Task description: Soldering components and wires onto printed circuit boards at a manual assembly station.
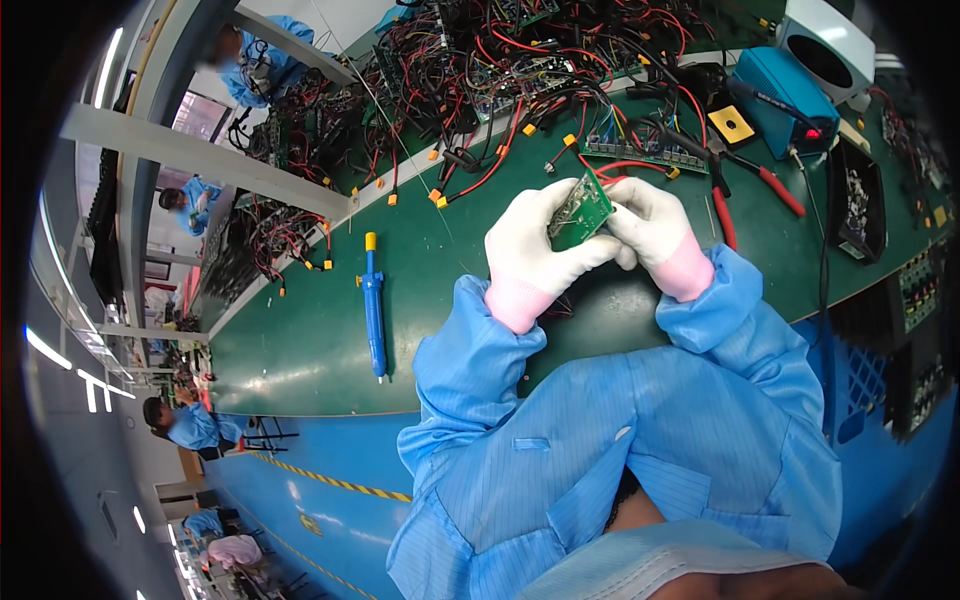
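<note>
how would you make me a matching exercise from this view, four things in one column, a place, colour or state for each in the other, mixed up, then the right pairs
Column one
1. green circuit board
2. pump-shaped tool
3. pliers
4. black tray

Column two
A. has red handles
B. holds small loose parts
C. held up in the left grip
D. blue with a yellow end, lying farthest left of the four

Right pairs: 1-C, 2-D, 3-A, 4-B
</note>
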